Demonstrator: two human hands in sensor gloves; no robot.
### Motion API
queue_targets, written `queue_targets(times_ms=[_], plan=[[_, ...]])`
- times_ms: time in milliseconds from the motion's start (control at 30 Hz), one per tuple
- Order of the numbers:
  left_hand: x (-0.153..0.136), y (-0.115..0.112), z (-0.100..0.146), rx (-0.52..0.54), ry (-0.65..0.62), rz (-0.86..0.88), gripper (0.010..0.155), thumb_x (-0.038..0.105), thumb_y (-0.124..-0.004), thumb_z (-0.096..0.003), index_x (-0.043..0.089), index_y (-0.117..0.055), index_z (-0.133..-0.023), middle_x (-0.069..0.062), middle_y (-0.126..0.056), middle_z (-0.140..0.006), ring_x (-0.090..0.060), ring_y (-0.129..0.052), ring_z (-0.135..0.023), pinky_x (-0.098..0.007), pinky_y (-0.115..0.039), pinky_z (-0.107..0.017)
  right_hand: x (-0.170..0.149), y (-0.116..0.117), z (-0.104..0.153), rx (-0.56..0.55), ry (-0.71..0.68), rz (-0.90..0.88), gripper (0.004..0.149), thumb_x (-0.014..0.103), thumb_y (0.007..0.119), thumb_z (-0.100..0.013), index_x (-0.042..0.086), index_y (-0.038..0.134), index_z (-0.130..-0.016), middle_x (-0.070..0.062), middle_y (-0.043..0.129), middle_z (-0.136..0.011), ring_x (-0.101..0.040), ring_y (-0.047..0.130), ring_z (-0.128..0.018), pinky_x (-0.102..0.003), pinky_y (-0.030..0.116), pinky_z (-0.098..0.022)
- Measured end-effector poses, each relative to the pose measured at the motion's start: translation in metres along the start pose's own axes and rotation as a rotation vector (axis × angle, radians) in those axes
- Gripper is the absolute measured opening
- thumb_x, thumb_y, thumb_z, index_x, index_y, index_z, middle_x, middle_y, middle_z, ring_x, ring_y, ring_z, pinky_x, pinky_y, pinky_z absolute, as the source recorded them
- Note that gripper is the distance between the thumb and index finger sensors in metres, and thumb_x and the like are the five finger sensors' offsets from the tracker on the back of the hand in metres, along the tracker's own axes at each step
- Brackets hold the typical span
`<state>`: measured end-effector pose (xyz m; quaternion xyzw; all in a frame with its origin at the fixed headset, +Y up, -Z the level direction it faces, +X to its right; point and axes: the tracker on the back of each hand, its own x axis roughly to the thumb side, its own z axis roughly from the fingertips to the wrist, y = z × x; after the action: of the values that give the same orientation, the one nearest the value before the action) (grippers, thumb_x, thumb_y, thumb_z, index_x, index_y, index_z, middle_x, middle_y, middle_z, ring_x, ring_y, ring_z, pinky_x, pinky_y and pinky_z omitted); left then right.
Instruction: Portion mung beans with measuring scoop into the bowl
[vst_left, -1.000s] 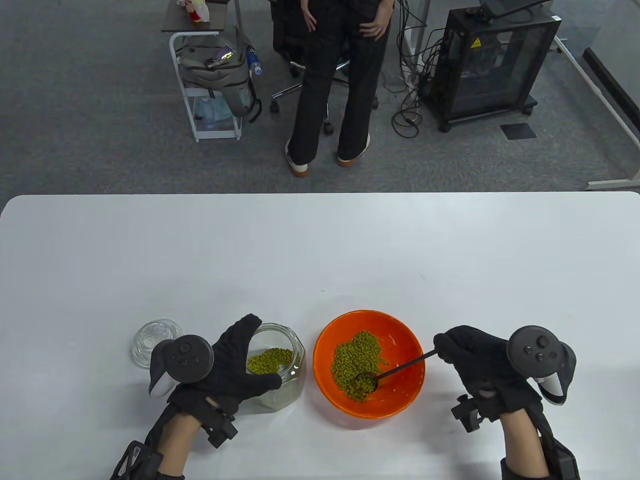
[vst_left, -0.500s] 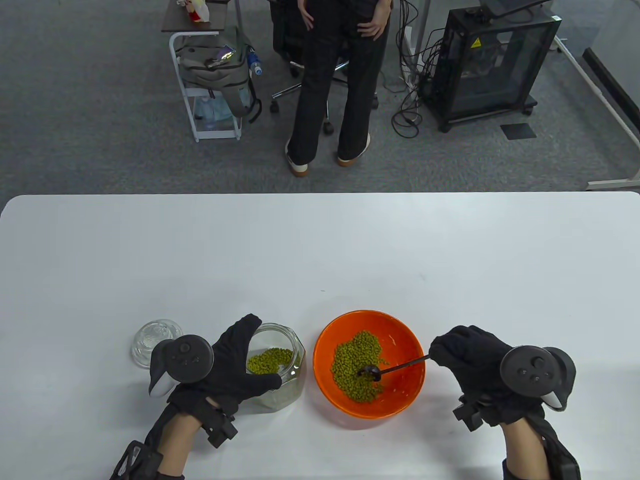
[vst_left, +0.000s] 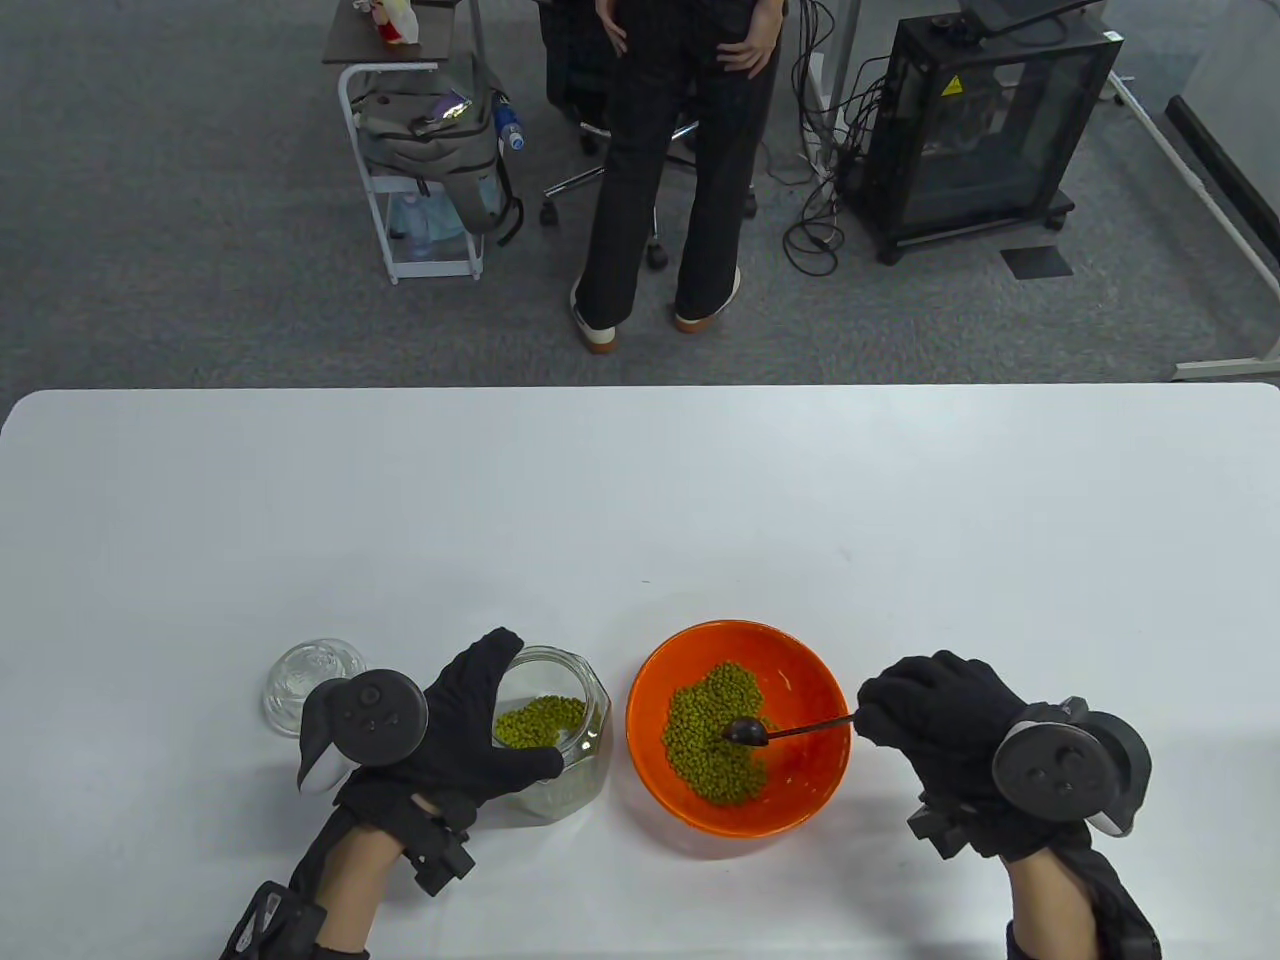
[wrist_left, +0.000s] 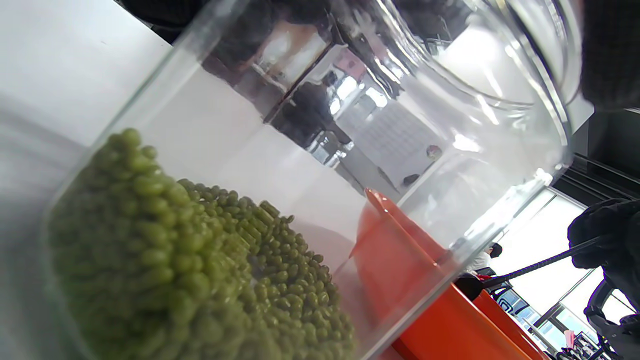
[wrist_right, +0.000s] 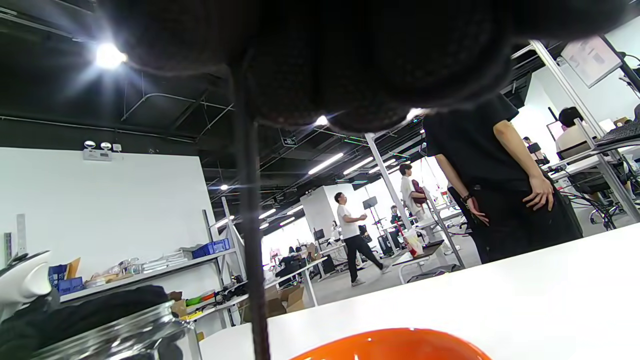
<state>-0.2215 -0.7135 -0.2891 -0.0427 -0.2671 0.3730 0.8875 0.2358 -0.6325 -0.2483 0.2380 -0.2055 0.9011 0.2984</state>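
- The right hand (vst_left: 940, 725) pinches the far end of the thin black handle of the measuring scoop (vst_left: 790, 731), fingers curled round it, just off the right rim of the orange bowl (vst_left: 810, 800).
- The scoop's small dark cup sits over the middle of the bowl, turned so its rounded back shows; whether it touches the beans below cannot be told.
- A heap of mung beans (vst_left: 710, 735) lies in the left-centre of the bowl (a few stray ones are scattered toward the right wall).
- The left hand (vst_left: 455, 735) grips the glass jar (vst_left: 570, 740), thumb along its near side and fingers spread over the far-left rim; the jar is tilted, its mouth toward the bowl.
- More mung beans lie banked inside the jar, seen close through the glass in the left wrist view.
- Both vessels stand near the table (vst_left: 640, 480)'s front edge, the jar just left of the bowl.
- A glass lid (vst_left: 300, 675) lies left of the jar, partly behind the left hand's tracker.
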Motion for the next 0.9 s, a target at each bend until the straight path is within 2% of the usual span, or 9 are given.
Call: queue_targets(times_ms=[133, 367, 667, 833, 900], plan=[[0.000, 0.000, 0.000, 0.000, 0.000, 0.003, 0.122, 0.084, -0.086, -0.0395, 0.005, -0.025, -0.111, -0.028, -0.038, -0.116, -0.059, -0.056, -0.105, -0.074, -0.054, -0.072, -0.002, -0.006, 0.001, -0.071, -0.001, -0.018, 0.044, 0.050, 0.079, -0.039, 0.019, 0.098, -0.064, -0.011, 0.100, -0.063, -0.029, 0.098, -0.039, -0.044, 0.083, -0.033], [0.000, 0.000, 0.000, -0.001, -0.002, 0.002, 0.123, 0.084, -0.086, -0.0393, 0.005, -0.025, -0.111, -0.028, -0.038, -0.116, -0.059, -0.056, -0.105, -0.074, -0.054, -0.072, -0.024, -0.010, 0.003, -0.191, 0.179, -0.220, 0.043, 0.049, 0.078, -0.046, 0.014, 0.098, -0.060, -0.011, 0.103, -0.053, -0.027, 0.099, -0.030, -0.041, 0.085, -0.026], [0.000, 0.000, 0.000, -0.001, -0.002, 0.001, 0.123, 0.083, -0.086, -0.0393, 0.004, -0.025, -0.111, -0.028, -0.038, -0.116, -0.059, -0.056, -0.105, -0.074, -0.054, -0.072, -0.064, 0.004, 0.010, -0.227, 0.472, -0.556, 0.042, 0.048, 0.081, -0.047, 0.012, 0.100, -0.054, -0.010, 0.104, -0.043, -0.023, 0.100, -0.020, -0.037, 0.087, -0.018], [0.000, 0.000, 0.000, 0.002, -0.004, 0.010, 0.123, 0.083, -0.086, -0.0392, 0.004, -0.025, -0.110, -0.028, -0.038, -0.116, -0.059, -0.056, -0.105, -0.074, -0.054, -0.072, -0.069, 0.017, 0.007, -0.195, 0.562, -0.796, 0.042, 0.048, 0.081, -0.048, 0.011, 0.100, -0.053, -0.010, 0.104, -0.041, -0.022, 0.100, -0.018, -0.037, 0.087, -0.017], [0.000, 0.000, 0.000, 0.000, -0.005, 0.009, 0.123, 0.083, -0.086, -0.0393, 0.004, -0.025, -0.110, -0.028, -0.038, -0.116, -0.059, -0.056, -0.105, -0.074, -0.054, -0.072, -0.066, 0.019, 0.001, -0.168, 0.562, -0.834, 0.042, 0.048, 0.081, -0.048, 0.011, 0.100, -0.053, -0.010, 0.104, -0.041, -0.022, 0.100, -0.018, -0.037, 0.086, -0.017]])
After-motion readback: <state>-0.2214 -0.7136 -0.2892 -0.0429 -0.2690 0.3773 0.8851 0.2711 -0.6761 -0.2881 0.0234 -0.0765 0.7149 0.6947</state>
